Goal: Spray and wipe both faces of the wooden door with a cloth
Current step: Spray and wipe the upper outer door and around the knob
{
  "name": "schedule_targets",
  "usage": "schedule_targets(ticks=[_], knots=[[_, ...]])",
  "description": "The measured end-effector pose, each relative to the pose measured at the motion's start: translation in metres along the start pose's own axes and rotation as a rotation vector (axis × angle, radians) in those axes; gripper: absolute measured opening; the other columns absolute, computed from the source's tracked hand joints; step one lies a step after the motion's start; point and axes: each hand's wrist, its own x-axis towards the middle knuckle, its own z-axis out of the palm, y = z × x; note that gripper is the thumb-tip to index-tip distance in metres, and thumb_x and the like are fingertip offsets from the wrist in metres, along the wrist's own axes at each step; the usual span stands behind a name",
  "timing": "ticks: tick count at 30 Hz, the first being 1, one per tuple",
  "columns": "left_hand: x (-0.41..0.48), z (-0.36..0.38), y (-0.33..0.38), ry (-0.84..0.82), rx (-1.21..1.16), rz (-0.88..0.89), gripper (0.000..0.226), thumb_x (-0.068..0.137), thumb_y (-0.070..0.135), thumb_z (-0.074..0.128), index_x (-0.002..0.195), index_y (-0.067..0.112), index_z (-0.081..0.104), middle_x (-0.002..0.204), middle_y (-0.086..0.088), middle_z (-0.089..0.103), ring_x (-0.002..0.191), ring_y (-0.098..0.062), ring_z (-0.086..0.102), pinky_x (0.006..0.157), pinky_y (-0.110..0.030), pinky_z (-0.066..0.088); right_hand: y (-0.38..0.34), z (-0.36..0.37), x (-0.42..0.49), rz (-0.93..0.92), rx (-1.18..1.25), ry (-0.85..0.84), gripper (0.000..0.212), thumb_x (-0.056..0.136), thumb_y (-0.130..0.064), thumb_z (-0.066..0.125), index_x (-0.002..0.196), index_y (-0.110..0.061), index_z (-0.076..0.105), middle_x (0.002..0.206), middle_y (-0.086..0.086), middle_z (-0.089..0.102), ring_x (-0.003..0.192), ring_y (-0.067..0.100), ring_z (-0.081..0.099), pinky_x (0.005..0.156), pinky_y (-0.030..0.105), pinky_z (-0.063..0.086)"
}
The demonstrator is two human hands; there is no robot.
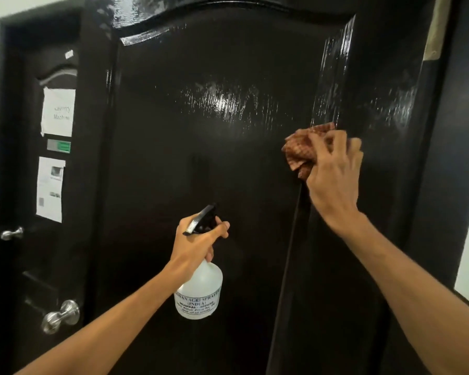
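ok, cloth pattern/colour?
Checked reddish-brown and pale cloth, bunched in the right hand against the door; head view.

The dark wooden door (201, 131) fills the centre of the view. The right hand (333, 174) grips a crumpled red checked cloth (299, 154) and presses it against the door at the right edge of the raised panel. Wet streaks shine on the panel above the cloth. The left hand (195, 244) holds a clear spray bottle (201, 290) by the neck, black nozzle toward the door. At far left, a second dark door (25, 185) carries paper notices (58, 112) and a metal knob (61, 316).
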Motion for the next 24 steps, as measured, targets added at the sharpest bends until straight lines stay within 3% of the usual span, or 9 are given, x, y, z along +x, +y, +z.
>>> schedule_targets(ticks=[3,5,9,10,15,17,21,22,24], knots=[[0.011,-0.007,0.01,-0.003,0.036,0.02,0.016,0.094,0.017,0.078,0.093,0.004,0.069,0.089,-0.016,0.077,0.037,-0.016,0.046,0.043,-0.029,0.041,-0.019,0.013,-0.026,-0.43,0.009,-0.243,0.055,0.089,-0.016,0.059,0.144,-0.015,0.052,0.138,0.014,0.045,0.113,0.033,0.044,0.094,0.046,0.045],[0.015,-0.008,0.013,-0.004,0.05,0.012,0.015,0.094,0.017,0.077,0.093,0.004,0.069,0.09,-0.015,0.078,0.037,-0.016,0.046,0.042,-0.029,0.041,-0.01,0.016,-0.017,-0.584,-0.011,-0.273,0.053,0.089,-0.017,0.061,0.141,-0.014,0.055,0.138,0.014,0.047,0.112,0.033,0.045,0.093,0.047,0.047],[0.028,-0.017,0.028,0.012,0.042,0.018,0.016,0.094,0.018,0.077,0.094,0.004,0.069,0.089,-0.015,0.078,0.037,-0.016,0.046,0.043,-0.029,0.041,-0.01,0.009,0.043,-0.104,0.049,-0.02,0.047,0.094,-0.012,0.055,0.141,-0.011,0.052,0.131,0.016,0.043,0.11,0.034,0.041,0.094,0.047,0.045],[0.032,-0.022,0.03,0.024,0.046,0.019,0.017,0.094,0.018,0.077,0.094,0.004,0.069,0.089,-0.014,0.078,0.037,-0.017,0.046,0.043,-0.028,0.041,-0.021,0.014,0.047,-0.067,0.017,-0.006,0.05,0.093,-0.011,0.056,0.142,-0.008,0.049,0.131,0.017,0.042,0.11,0.034,0.04,0.093,0.046,0.045],[0.039,-0.039,0.034,0.051,0.061,0.029,0.016,0.094,0.017,0.077,0.093,0.003,0.07,0.087,-0.014,0.078,0.038,-0.018,0.046,0.042,-0.027,0.04,-0.059,0.044,0.011,-0.646,-0.06,-0.214,0.067,0.082,-0.014,0.064,0.146,-0.007,0.049,0.14,0.015,0.047,0.115,0.034,0.046,0.095,0.047,0.043],[0.049,-0.056,0.038,0.065,0.057,0.03,0.017,0.094,0.018,0.077,0.094,0.003,0.07,0.087,-0.015,0.077,0.038,-0.018,0.046,0.042,-0.027,0.041,-0.066,0.049,0.027,-0.561,-0.081,-0.152,0.063,0.085,-0.016,0.062,0.146,-0.011,0.05,0.139,0.013,0.048,0.114,0.033,0.046,0.093,0.045,0.04],[0.065,-0.079,0.044,0.072,0.051,0.041,0.018,0.094,0.018,0.077,0.096,0.001,0.07,0.086,-0.015,0.077,0.038,-0.018,0.046,0.042,-0.028,0.041,-0.082,0.049,0.043,-0.162,-0.084,0.002,0.06,0.088,-0.011,0.062,0.146,-0.01,0.047,0.135,0.014,0.045,0.112,0.035,0.043,0.092,0.047,0.04],[0.071,-0.091,0.045,0.076,0.052,0.048,0.018,0.094,0.018,0.077,0.096,0.001,0.07,0.087,-0.015,0.077,0.038,-0.018,0.046,0.042,-0.028,0.041,-0.098,0.057,0.037,-0.206,-0.075,-0.003,0.061,0.088,-0.012,0.063,0.146,-0.009,0.047,0.136,0.014,0.045,0.113,0.035,0.042,0.094,0.047,0.039],[0.082,-0.109,0.044,0.084,0.055,0.054,0.017,0.094,0.018,0.076,0.095,0.002,0.07,0.086,-0.016,0.077,0.038,-0.019,0.044,0.042,-0.028,0.04,-0.121,0.074,0.016,-0.49,-0.045,-0.069,0.065,0.082,-0.012,0.066,0.145,-0.009,0.05,0.138,0.014,0.048,0.116,0.034,0.044,0.096,0.046,0.04]])
